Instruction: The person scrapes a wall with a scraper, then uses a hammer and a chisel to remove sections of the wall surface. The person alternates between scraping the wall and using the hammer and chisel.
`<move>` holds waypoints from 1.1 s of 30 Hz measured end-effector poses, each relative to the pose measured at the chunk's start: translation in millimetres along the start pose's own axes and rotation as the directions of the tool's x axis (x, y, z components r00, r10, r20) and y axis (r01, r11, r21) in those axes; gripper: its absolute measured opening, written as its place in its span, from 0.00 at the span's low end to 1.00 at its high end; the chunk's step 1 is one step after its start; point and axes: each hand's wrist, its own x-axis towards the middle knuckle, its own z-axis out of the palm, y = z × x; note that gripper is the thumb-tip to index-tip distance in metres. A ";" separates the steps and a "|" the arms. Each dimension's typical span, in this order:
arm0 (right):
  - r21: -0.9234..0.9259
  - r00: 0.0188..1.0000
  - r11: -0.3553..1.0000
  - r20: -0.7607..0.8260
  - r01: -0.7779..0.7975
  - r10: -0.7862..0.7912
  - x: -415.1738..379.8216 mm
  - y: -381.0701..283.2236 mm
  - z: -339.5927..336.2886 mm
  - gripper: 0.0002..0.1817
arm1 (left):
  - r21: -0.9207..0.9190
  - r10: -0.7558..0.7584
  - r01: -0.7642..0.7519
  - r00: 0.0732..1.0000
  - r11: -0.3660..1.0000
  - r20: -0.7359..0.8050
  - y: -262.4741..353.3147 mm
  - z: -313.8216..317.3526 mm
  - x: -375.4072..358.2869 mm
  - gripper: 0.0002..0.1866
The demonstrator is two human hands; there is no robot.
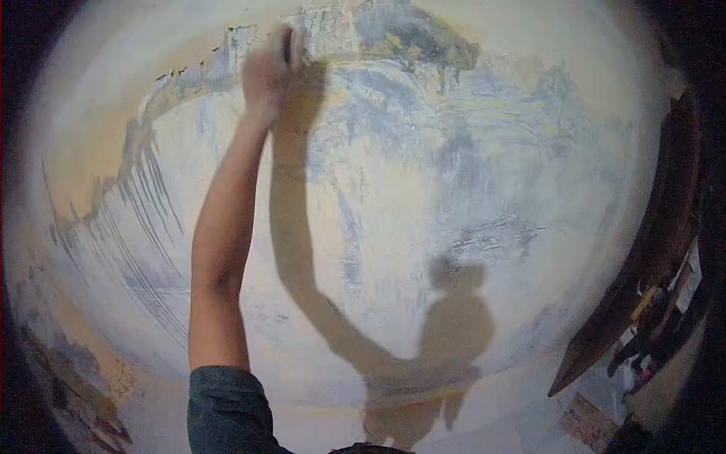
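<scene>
My left hand (266,79) is raised high against a large painted surface (393,204), near its upper edge. The fingers look curled closed, with a dark narrow shape between them that I cannot make out. Around the hand are painted pale, ruin-like walls (325,34); to its right is a grey-green patch of foliage (416,38). Pale blue, white and yellowish paint covers the area below, with dark drip lines (144,219) at the left. A dark green sleeve (229,408) covers the upper arm. My right hand is out of view.
My shadow (454,325) falls across the painting's middle and lower right. A long dark brown board-like piece (643,280) runs down the right side. Beyond it lies mixed clutter, with a piece of cardboard (588,421) bearing writing at the lower right.
</scene>
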 end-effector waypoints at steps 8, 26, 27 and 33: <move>0.158 0.876 0.908 -0.371 0.387 -0.308 168.6 -194.8 -257.4 0.25 | -0.407 0.387 0.256 0.128 0.877 0.913 108.4 -79.7 -322.9 0.26; -0.978 -0.447 0.199 -0.148 -0.068 -0.882 205.5 -880.8 -736.9 0.13 | -0.091 0.157 -0.172 0.976 0.981 -0.151 -23.0 -66.6 -64.4 0.27; -0.964 -0.450 0.231 -0.149 -0.133 -0.880 210.5 -891.5 -739.3 0.13 | -0.064 0.164 -0.172 0.979 0.983 -0.121 -30.7 -58.8 -59.1 0.27; -0.943 -0.421 0.260 -0.154 -0.207 -0.894 216.7 -913.5 -744.4 0.12 | -0.022 0.170 -0.173 0.982 0.985 -0.080 -59.6 -42.2 -42.2 0.22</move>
